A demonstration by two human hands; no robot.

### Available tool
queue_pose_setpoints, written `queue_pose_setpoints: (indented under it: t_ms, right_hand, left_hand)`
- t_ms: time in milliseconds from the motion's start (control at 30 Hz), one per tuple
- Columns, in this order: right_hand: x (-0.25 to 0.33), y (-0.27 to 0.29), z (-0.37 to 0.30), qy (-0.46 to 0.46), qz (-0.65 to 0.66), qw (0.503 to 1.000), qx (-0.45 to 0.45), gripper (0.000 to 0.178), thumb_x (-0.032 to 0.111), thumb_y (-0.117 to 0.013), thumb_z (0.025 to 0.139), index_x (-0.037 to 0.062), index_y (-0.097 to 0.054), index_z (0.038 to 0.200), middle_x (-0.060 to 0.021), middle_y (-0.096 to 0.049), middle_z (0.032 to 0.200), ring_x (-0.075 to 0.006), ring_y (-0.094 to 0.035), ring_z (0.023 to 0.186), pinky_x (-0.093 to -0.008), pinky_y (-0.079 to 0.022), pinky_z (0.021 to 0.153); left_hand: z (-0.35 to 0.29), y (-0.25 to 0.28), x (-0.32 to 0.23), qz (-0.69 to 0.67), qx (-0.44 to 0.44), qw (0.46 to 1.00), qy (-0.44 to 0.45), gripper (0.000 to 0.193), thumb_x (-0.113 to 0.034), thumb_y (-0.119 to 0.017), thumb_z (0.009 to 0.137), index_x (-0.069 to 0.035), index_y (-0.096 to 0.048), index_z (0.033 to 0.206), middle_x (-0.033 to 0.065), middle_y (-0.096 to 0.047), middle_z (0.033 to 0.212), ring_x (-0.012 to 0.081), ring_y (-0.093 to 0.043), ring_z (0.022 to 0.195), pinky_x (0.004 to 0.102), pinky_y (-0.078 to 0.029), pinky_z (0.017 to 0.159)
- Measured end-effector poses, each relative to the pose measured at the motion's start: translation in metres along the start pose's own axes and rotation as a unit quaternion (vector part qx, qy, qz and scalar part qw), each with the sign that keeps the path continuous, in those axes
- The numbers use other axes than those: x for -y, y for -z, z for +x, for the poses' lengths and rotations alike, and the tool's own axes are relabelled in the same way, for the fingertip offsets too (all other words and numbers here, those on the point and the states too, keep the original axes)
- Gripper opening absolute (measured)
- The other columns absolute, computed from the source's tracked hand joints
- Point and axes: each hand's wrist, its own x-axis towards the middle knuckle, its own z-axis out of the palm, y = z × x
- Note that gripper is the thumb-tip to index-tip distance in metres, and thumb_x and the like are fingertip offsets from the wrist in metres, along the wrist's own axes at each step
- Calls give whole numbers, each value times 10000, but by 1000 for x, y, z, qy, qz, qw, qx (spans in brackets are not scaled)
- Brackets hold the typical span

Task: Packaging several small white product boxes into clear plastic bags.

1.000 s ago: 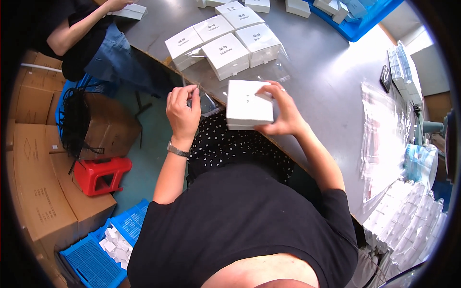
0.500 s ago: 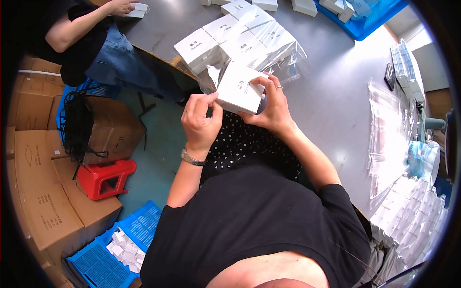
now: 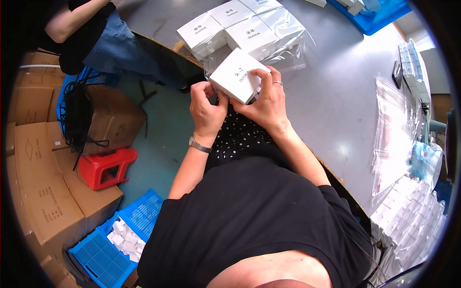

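Observation:
A small white cardboard box (image 3: 236,80) with dark print on its lid is held tilted over the table's near edge. My right hand (image 3: 265,103), a ring on one finger, grips it from the right, with the thumb along its near side. My left hand (image 3: 207,106) is closed at the box's near left corner, its thumb and curled fingers against the edge; the fingertips are partly hidden. Just beyond lies a block of similar white boxes (image 3: 249,34), set side by side in a clear plastic bag (image 3: 294,54). A gap shows at that block's near left corner.
Clear plastic bags (image 3: 386,139) lie flat at the right, near a dark phone (image 3: 397,74). Wrapped white stacks (image 3: 408,211) stand at the lower right. A blue crate (image 3: 379,19) is at the far right. Left are a co-worker's arm (image 3: 72,21), cartons (image 3: 43,177) and a red stool (image 3: 106,168).
The held box has turned, with its near corner now pointing more toward me. My left hand has shifted slightly right, its thumb now by the box's near side. The view has moved slightly.

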Motion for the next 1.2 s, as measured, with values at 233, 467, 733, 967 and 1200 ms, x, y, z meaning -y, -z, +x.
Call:
queue_pose_setpoints:
  t_ms: [233, 467, 733, 967, 1200]
  right_hand:
    - [-6, -1, -3, 7, 22, 1000, 5, 745, 271, -883, 563, 79, -488, 1165, -234, -548, 1160, -421, -536, 1124, -487, -526, 843]
    - [-2, -11, -5, -3, -13, 1000, -12, 791, 295, -882, 575, 73, -476, 1217, -259, -507, 1231, -456, -497, 1153, -525, -472, 916]
    - [-19, 41, -17, 86, -22, 993, 77, 350, 181, -791, 713, 39, -617, 982, -153, -608, 1031, -365, -591, 987, -434, -494, 887]
    - [-2, -45, 24, 50, -1, 994, 100, 194, 12, -633, 789, 30, -625, 982, -136, -594, 889, -317, -595, 911, -409, -504, 814]
    - [-68, 34, 15, 189, -13, 955, 228, 173, 127, -651, 815, 109, -678, 985, -41, -642, 1049, -254, -579, 1026, -369, -468, 903]
  left_hand:
    - [-15, 10, 14, 67, 130, 987, 59, 154, -147, -640, 866, -38, -614, 761, 164, -652, 713, 374, -644, 667, 442, -503, 585]
    - [-38, 3, -7, -22, 161, 982, 101, 142, -119, -626, 869, -16, -606, 774, 202, -629, 702, 399, -632, 666, 459, -488, 575]
    - [-30, 19, 0, -46, 200, 967, 153, 154, -121, -615, 887, -12, -620, 779, 186, -626, 688, 389, -626, 641, 437, -480, 558]
    - [-39, 9, -4, -84, 208, 967, 123, 183, -113, -581, 927, -2, -616, 786, 123, -619, 637, 248, -615, 567, 357, -471, 547]
    - [-3, 46, 27, -234, 191, 947, 111, 171, -134, -669, 908, -11, -630, 794, 49, -595, 634, 96, -563, 581, 259, -459, 550]
